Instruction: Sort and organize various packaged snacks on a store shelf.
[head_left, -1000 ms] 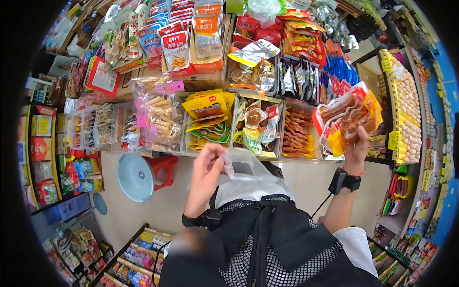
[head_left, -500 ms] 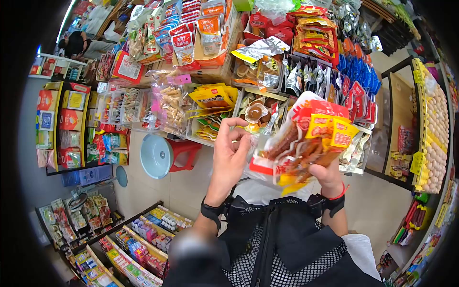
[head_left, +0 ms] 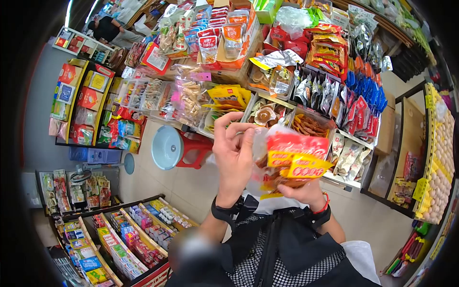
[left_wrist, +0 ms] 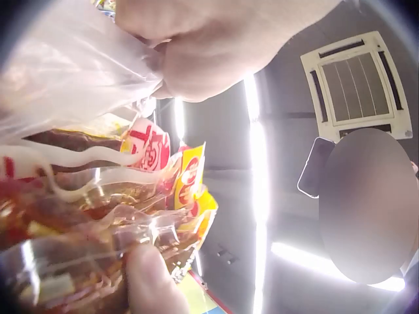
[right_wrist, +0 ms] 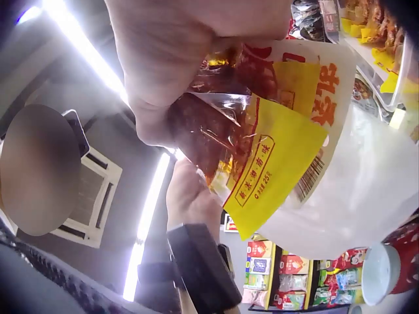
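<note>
My right hand [head_left: 308, 193] grips several clear snack packets [head_left: 296, 160] with red and yellow labels, the thumb lying over their lower edge. Brown food shows through the film in the right wrist view, behind a yellow label [right_wrist: 278, 167]. Just left of them, my left hand [head_left: 234, 160] pinches the edge of a thin, translucent plastic bag [left_wrist: 72, 78]. In the right wrist view the bag spreads out white beside the packets, and in the left wrist view they overlap its mouth. A tray of similar brown packets [head_left: 308, 125] lies beyond my hands.
Boxes of packaged snacks [head_left: 232, 43] fill the display ahead. A blue basin [head_left: 166, 147] rests by a red stool [head_left: 196, 148] on the left. Egg trays [head_left: 435, 158] stand at the right, with low shelves [head_left: 129, 234] at the lower left.
The right hand has carried the snack packets from the display's right side leftward and down to the plastic bag. My left hand still pinches the bag, and the head view has shifted.
</note>
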Demonstrator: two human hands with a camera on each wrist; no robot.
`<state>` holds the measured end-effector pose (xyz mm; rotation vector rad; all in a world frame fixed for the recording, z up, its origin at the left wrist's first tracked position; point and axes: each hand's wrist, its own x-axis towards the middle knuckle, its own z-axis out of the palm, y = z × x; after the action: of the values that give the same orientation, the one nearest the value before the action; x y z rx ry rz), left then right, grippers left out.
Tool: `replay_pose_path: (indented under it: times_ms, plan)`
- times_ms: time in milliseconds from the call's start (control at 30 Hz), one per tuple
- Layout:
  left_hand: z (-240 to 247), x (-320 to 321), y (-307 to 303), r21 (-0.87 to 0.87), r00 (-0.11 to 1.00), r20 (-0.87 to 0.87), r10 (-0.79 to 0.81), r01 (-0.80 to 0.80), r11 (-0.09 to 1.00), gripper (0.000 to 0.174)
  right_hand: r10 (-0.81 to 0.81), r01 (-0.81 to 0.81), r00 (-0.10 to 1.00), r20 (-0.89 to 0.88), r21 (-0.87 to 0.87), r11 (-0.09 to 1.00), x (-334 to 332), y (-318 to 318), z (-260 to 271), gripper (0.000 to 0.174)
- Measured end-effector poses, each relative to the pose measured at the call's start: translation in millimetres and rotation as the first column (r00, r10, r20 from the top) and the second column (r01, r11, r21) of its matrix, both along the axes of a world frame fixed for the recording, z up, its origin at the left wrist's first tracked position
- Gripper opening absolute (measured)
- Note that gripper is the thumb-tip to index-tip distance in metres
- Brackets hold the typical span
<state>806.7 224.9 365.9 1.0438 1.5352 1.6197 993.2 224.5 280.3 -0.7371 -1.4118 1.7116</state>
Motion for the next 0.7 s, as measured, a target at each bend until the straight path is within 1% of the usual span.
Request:
replay_pose_path:
  times_ms: [33,67,100,133,200,267,300,333,400,467,500,600,633,700]
  plan:
    - [1.1,-1.9,1.6,-0.005,0.999,0.03,-0.032,0.032,0.999,0.031,0.07,-0.077,0.989,0.133,0.047,0.996,-1.3,1.0,8.1,0.051]
    - [1.4,-4.1,3.5,-0.011,0.996,0.06,-0.066,0.067,0.998,0.031,0.094,-0.103,0.993,0.069,0.145,0.984,-5.4,2.4,12.4,0.05]
    - [-2.8,-7.1,5.1,-0.002,0.995,0.081,-0.066,0.066,0.998,0.031,0.131,-0.134,0.989,0.066,0.037,0.99,-6.9,0.5,15.2,0.053]
    - [-4.6,-8.3,3.4,0.017,0.996,0.059,-0.061,0.06,0.998,0.032,0.169,-0.165,0.984,0.062,-0.074,0.984,-7.0,-1.9,16.4,0.055]
    - [-4.9,-11.1,0.7,0.057,0.998,0.014,-0.053,0.052,0.997,0.034,0.194,-0.19,0.979,0.057,-0.062,0.98,-10.4,-4.3,6.5,0.061]
    - [4.4,-6.7,-9.7,-0.072,0.99,-0.122,-0.073,0.064,0.995,0.032,0.194,-0.197,0.975,0.11,0.02,0.98,-13.6,-6.4,5.5,0.066]
    - [9.4,-6.7,-12.2,-0.13,0.977,-0.195,-0.084,0.059,0.99,0.031,0.176,-0.194,0.971,0.162,0.104,0.976,-15.3,-3.8,10.9,0.069]
    - [11.3,-8.1,-13.6,-0.089,0.926,-0.351,-0.14,0.116,0.989,0.028,0.156,-0.196,0.965,0.212,0.184,0.963,-17.1,-2.3,14.0,0.071]
    - [11.2,-7.7,-19.2,-0.051,0.749,-0.624,-0.223,0.245,0.968,0.024,0.133,-0.196,0.953,0.273,0.218,0.956,-21.6,-4.4,16.3,0.073]
    - [3.0,-4.3,-23.0,0.025,0.694,-0.687,-0.217,0.321,0.947,0.024,0.113,-0.208,0.924,0.366,0.232,0.95,-26.7,-5.9,21.3,0.073]
    - [-1.7,-3.2,-24.6,0.064,0.667,-0.714,-0.212,0.364,0.929,0.025,0.099,-0.202,0.924,0.37,0.253,0.946,-31.2,-7.7,18.0,0.072]
    - [-12.6,-4.6,-34.1,-0.003,0.58,-0.762,-0.287,0.44,0.898,0.033,0.096,-0.283,0.824,0.558,0.26,0.923,-37.7,-16.0,6.1,0.069]
    - [-8.2,-8.2,-31.9,-0.024,0.582,-0.752,-0.31,0.445,0.895,0.037,0.062,-0.23,0.842,0.536,0.253,0.94,-43.0,-20.0,7.2,0.068]
    - [-13.5,-25.3,-14.7,-0.036,0.58,-0.757,-0.303,0.425,0.904,0.037,0.046,-0.225,0.797,0.602,0.225,0.948,-58.1,-25.6,18.3,0.069]
